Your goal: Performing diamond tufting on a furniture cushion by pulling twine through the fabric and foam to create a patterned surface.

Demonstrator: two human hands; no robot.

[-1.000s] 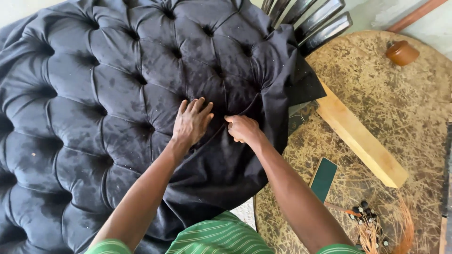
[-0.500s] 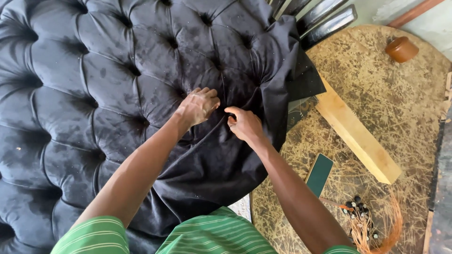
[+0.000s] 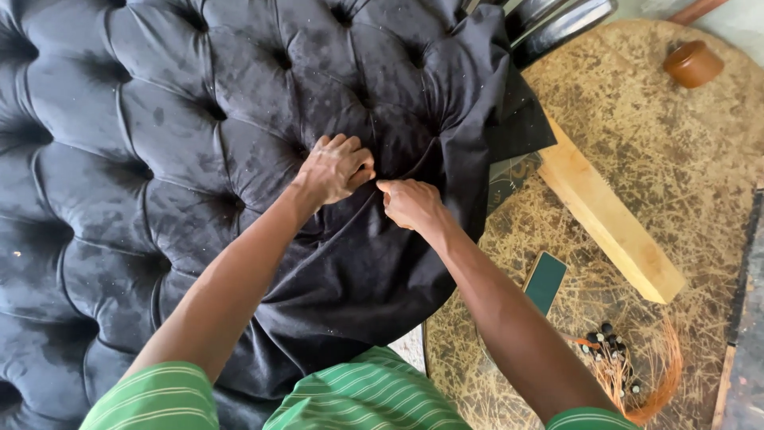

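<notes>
Item: tufted cushion (image 3: 159, 159), black velvet-like cloth, deep button pits and diamond folds, dusted with pale specks. Fills the left and centre of the view, lying on a round table (image 3: 676, 175). Tufting is finished across the upper and left parts; near the lower right edge the cloth (image 3: 358, 279) lies loose and wrinkled, and one flap (image 3: 485, 87) hangs over the cushion's right edge.

Left hand (image 3: 336, 169): curled into a near fist, knuckles up, pressing into a fold of the cloth at a tuft line. Fingers closed narrow on the cloth.

Right hand (image 3: 411, 204): just beside the left, almost touching, fingers bent and pinching the same fold; thumb points toward the left hand.

Surface: table top is mottled tan, scratched and strewn with straw-like fibre.

Also on the table: a pale wood block (image 3: 609, 215), laid diagonally right of the cushion; a dark green flat slab (image 3: 545, 280) near the right forearm; a heap of small dark buttons (image 3: 609, 342) in orange fibre at lower right; a small brown pot (image 3: 692, 64) at upper right.

Sleeves: green, striped.
</notes>
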